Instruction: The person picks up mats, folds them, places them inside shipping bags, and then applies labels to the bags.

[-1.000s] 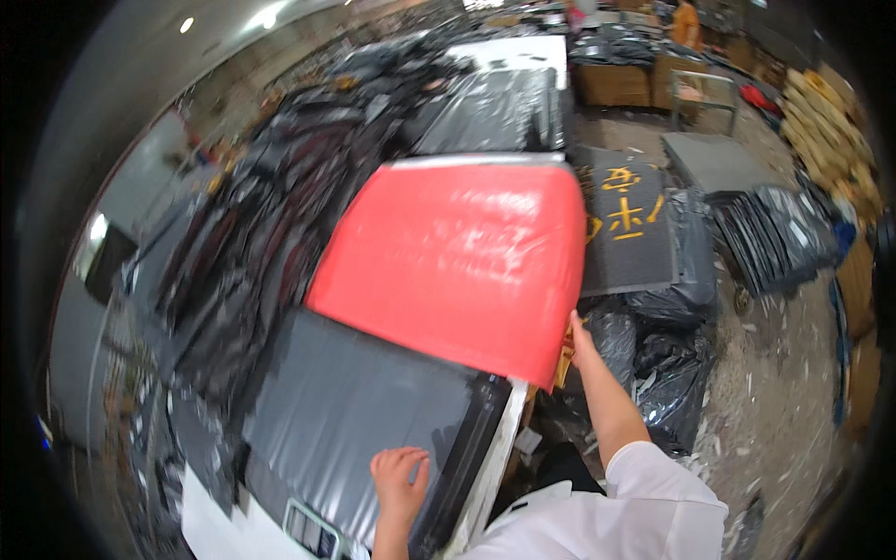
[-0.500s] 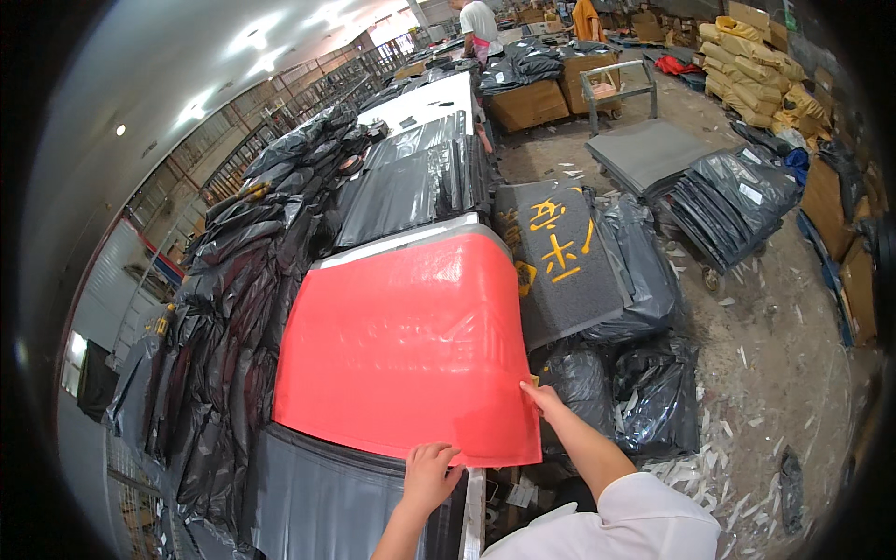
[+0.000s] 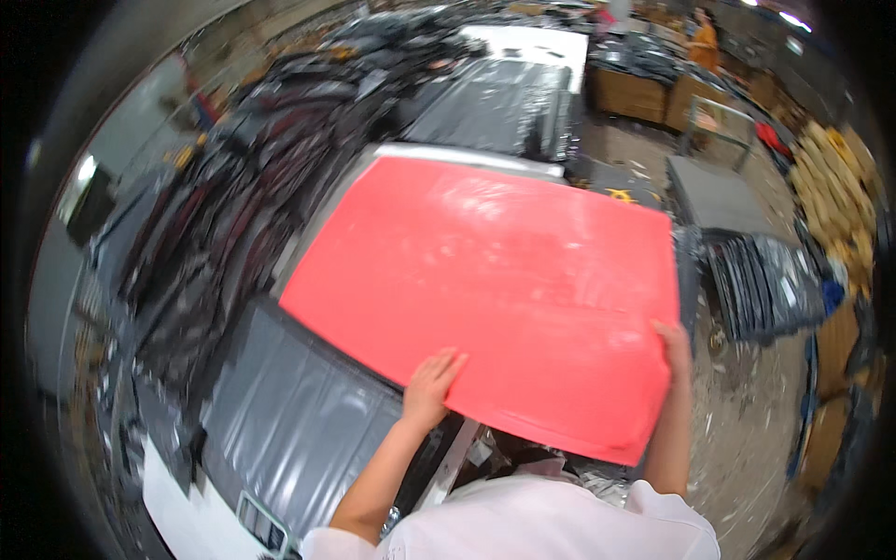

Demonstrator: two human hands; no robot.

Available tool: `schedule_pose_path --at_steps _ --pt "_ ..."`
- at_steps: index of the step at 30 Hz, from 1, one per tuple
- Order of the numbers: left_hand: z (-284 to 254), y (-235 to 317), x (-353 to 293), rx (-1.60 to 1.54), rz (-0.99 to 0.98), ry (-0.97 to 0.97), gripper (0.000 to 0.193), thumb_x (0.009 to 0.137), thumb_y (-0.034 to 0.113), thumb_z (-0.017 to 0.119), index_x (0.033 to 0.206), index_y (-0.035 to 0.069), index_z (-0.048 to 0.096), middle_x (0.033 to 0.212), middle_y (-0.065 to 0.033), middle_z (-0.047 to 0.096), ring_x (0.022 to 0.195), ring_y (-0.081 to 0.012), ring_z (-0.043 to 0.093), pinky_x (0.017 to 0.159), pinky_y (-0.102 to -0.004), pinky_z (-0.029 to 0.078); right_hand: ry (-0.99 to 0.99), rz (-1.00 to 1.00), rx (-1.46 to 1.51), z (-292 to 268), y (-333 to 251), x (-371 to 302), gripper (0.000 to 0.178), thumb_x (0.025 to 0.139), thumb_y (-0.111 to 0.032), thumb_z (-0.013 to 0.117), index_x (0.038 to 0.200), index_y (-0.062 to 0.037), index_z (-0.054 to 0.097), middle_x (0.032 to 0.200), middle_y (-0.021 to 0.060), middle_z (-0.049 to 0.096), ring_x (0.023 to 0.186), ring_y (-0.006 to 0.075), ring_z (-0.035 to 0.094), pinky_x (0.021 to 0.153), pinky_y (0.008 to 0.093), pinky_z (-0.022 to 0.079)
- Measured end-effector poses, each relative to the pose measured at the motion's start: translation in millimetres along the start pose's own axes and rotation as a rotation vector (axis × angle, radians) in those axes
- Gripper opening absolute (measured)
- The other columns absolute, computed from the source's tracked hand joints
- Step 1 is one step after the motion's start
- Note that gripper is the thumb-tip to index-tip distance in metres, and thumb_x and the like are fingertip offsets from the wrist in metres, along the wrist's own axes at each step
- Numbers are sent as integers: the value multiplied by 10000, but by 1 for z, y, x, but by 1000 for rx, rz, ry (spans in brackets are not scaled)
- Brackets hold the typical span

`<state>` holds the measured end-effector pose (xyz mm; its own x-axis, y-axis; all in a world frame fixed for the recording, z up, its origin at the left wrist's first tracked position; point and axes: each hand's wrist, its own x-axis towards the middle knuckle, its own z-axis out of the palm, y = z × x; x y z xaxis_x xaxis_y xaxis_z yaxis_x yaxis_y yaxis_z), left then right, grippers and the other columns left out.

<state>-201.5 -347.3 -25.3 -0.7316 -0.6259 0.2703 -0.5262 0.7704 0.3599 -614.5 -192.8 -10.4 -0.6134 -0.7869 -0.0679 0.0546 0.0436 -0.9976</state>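
A large red sheet, shiny and mat-like, lies across the table in front of me, its right part reaching past the table's edge. My right hand grips its right edge, fingers on top and the rest of the hand partly hidden. At the near edge, my left hand lies with its fingers stretched over the red surface; its underside is hidden. Just left of that hand, a stack of dark plastic-wrapped sheets sits beside the red mat.
Crumpled black plastic packages are heaped along the left. Beyond the mat lie more wrapped dark sheets and a white tabletop. To the right stand a cart with grey sheets and black packages. A person in orange is far back.
The red mat's right side, which drooped over the table edge, is now raised and spread out to the right with my right hand. My left hand stays at the near edge. The view has turned.
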Motion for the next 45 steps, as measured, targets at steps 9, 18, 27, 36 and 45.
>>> schedule_pose_path --at_steps 9,18,27,36,45 --pt "-1 -3 -9 -1067 -842 705 303 841 89 578 1120 -16 525 1053 -83 578 959 -141 528 857 -285 409 -776 -560 -217 280 -180 87 622 899 -448 408 1351 -41 281 1393 139 269 1305 262 218 1029 386 266" --pt "13 -69 3 -778 -869 1248 292 896 121 495 1145 -18 435 1049 -85 531 974 -169 501 875 -310 385 -787 -843 -1385 378 60 178 770 792 -667 363 1394 -205 231 1459 65 180 1357 264 94 1031 602 64" --pt "49 -10 11 -1775 -1119 1403 428 785 168 668 1153 69 472 1125 -91 531 1000 -221 522 873 -362 431 -697 -863 -973 370 61 157 695 794 -538 498 1261 -29 424 1335 133 394 1262 281 321 1043 481 205" --pt "-107 1 136 -78 -520 478 450 651 8 655 1071 9 493 928 -170 591 900 -291 586 766 -373 484 -929 -817 -678 345 41 -40 726 703 -401 664 1171 99 423 1275 268 385 1237 371 326 1044 413 248" --pt "35 -18 102 333 -25 -184 505 592 245 721 975 27 474 1236 -211 465 1150 -311 455 938 -393 378 -749 -446 -507 191 88 -9 269 713 -88 638 977 -55 595 977 118 576 852 278 565 707 367 464"
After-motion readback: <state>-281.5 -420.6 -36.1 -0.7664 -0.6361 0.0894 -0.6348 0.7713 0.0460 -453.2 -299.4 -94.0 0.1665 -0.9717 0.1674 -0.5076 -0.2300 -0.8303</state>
